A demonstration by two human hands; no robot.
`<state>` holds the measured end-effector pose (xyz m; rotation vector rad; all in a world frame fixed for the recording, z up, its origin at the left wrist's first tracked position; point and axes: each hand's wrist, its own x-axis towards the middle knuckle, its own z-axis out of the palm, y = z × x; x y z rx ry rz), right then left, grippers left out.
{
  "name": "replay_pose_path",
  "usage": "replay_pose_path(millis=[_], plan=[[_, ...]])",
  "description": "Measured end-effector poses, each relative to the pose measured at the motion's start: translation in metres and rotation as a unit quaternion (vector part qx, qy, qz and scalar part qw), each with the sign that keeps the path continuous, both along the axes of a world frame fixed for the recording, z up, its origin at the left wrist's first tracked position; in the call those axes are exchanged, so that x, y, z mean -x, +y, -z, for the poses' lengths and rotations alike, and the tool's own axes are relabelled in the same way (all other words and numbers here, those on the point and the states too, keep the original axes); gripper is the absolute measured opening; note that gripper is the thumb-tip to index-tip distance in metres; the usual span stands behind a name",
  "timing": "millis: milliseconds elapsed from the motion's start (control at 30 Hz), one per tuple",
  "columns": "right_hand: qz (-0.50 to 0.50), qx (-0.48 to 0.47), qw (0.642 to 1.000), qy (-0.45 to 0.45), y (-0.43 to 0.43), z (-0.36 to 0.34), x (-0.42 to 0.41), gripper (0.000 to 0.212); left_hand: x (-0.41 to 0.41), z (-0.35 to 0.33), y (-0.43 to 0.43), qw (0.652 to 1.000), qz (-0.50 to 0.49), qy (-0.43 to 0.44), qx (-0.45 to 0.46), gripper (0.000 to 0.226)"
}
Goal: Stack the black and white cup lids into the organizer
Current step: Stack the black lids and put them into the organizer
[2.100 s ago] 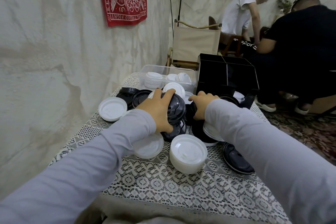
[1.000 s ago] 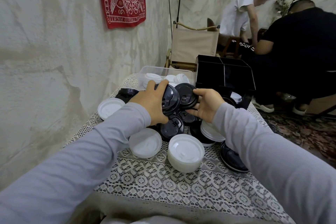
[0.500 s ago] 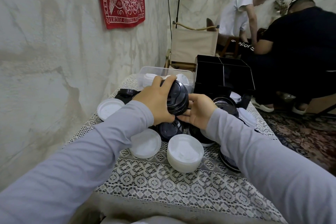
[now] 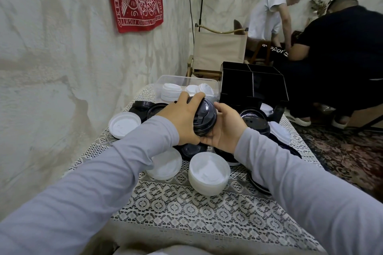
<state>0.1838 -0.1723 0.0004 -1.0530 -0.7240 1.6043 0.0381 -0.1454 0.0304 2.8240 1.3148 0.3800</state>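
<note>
A stack of black lids [image 4: 204,117] is held on its side above the table, between both hands. My left hand [image 4: 180,119] grips it from the left, fingers curled over the top. My right hand [image 4: 227,125] cups it from the right and below. The black organizer [image 4: 251,85] stands at the back right, its compartments open toward me. More black lids [image 4: 256,120] lie in front of it. A stack of white lids [image 4: 208,173] sits near me, and single white lids [image 4: 124,124] [image 4: 165,163] lie to the left.
A clear plastic box [image 4: 165,80] with white lids stands at the back, left of the organizer. The lace-covered table [image 4: 186,213] runs along a white wall on the left. A folding chair [image 4: 217,49] and two people are behind the table, over a patterned rug [image 4: 342,151].
Both hands lifted black lids off the pile and brought them together into one stack. My right hand has moved in under it.
</note>
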Motion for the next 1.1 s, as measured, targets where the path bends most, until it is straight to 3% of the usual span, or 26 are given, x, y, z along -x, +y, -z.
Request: replay_pose_path(millis=[133, 367, 500, 600, 700, 800, 867, 967, 1100], plan=[[-0.041, -0.022, 0.999, 0.008, -0.008, -0.006, -0.004, 0.07, -0.003, -0.002, -0.001, 1.0, 0.005, -0.01, 0.008, 0.105], [-0.03, -0.061, 0.997, -0.028, -0.014, -0.008, -0.002, 0.019, -0.014, -0.002, -0.001, 0.999, 0.022, -0.004, 0.025, 0.112], [0.024, -0.051, 0.997, -0.051, -0.016, -0.008, -0.008, 0.016, -0.023, -0.001, -0.001, 0.997, 0.042, -0.03, 0.066, 0.124], [0.039, -0.028, 0.996, -0.073, -0.019, -0.011, -0.021, 0.019, -0.028, -0.002, -0.003, 0.982, 0.056, -0.124, 0.131, 0.111], [0.058, -0.028, 0.996, -0.069, -0.024, -0.017, -0.036, 0.012, -0.035, -0.002, 0.002, 0.932, 0.021, -0.276, 0.235, 0.092], [0.07, -0.029, 0.995, -0.066, -0.029, -0.022, -0.051, 0.012, -0.047, -0.004, 0.006, 0.811, -0.039, -0.406, 0.42, 0.069], [0.073, -0.021, 0.995, -0.071, -0.03, -0.023, -0.059, 0.013, -0.056, -0.006, 0.009, 0.755, -0.04, -0.433, 0.491, 0.052], [0.087, -0.012, 0.992, -0.088, -0.029, -0.024, -0.069, 0.021, -0.07, -0.009, 0.015, 0.728, -0.033, -0.444, 0.521, 0.047], [0.124, -0.007, 0.99, -0.071, -0.019, -0.028, -0.086, 0.04, -0.093, -0.017, 0.025, 0.749, -0.025, -0.425, 0.508, 0.049]])
